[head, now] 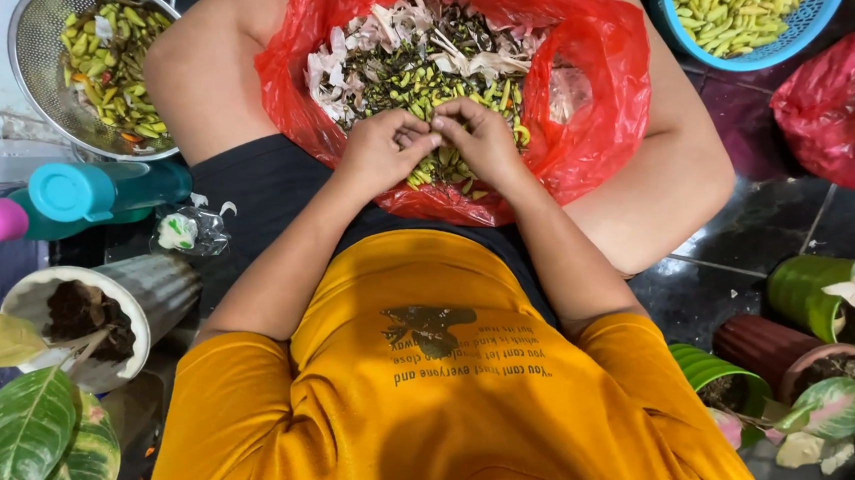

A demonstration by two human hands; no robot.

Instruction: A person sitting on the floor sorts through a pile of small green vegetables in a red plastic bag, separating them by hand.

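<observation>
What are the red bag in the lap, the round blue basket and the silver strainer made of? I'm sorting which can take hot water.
The red bag looks like thin glossy plastic film: it crinkles and lets light through. The blue basket seems moulded plastic, matte, with slotted walls. The strainer looks like metal: fine shiny mesh in a bright rim. Both hands rest in the bag.

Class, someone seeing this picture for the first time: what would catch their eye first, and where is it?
Probably the red plastic bag at top centre, open in the person's lap and full of small green chillies and pale scraps. The left hand and right hand meet over it. The orange shirt fills the bottom.
</observation>
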